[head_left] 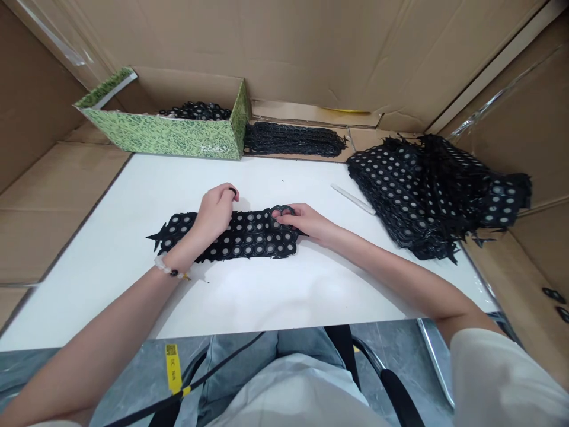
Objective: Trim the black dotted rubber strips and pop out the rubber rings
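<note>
A black rubber sheet of joined rings with grey centres (pixel 249 237) lies flat on the white table (pixel 133 196). My left hand (pixel 216 209) rests on its middle, fingers curled, with a small black ring pinched at the fingertips. My right hand (pixel 302 219) lies on the sheet's right end, its fingers pinching a black ring at the upper corner.
A green patterned box (pixel 173 133) at the back left holds black rings. A flat stack of black sheets (pixel 291 139) lies behind the table, a large heap of them (pixel 427 190) at the right. A white strip (pixel 353 198) lies near that heap. Cardboard walls surround the table.
</note>
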Action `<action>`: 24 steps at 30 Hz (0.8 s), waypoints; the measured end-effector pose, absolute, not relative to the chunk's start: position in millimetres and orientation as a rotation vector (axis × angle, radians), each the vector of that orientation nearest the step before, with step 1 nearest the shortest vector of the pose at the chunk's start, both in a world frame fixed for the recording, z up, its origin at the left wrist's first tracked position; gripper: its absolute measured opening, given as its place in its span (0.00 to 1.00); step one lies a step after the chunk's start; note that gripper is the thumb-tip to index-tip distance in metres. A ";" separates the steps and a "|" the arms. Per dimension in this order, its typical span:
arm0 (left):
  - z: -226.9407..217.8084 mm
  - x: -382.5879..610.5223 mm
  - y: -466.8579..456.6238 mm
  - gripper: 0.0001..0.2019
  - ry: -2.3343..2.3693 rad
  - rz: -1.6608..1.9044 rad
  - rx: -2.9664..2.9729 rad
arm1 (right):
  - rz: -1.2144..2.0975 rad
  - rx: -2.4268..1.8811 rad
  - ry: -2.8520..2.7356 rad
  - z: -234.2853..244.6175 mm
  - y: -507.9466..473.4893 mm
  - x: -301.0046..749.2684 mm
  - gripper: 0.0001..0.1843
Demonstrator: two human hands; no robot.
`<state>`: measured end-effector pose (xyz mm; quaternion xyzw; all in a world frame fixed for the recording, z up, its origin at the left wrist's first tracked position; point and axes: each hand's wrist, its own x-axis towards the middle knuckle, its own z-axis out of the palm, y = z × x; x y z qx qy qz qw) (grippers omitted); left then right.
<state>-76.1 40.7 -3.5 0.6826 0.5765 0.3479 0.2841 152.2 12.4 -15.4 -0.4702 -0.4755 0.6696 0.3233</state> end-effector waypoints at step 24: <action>5.5 -60.9 19.0 0.23 1.250 0.390 2.493 | 1.679 -1.021 -1.405 -29.4 10.0 152.7 0.10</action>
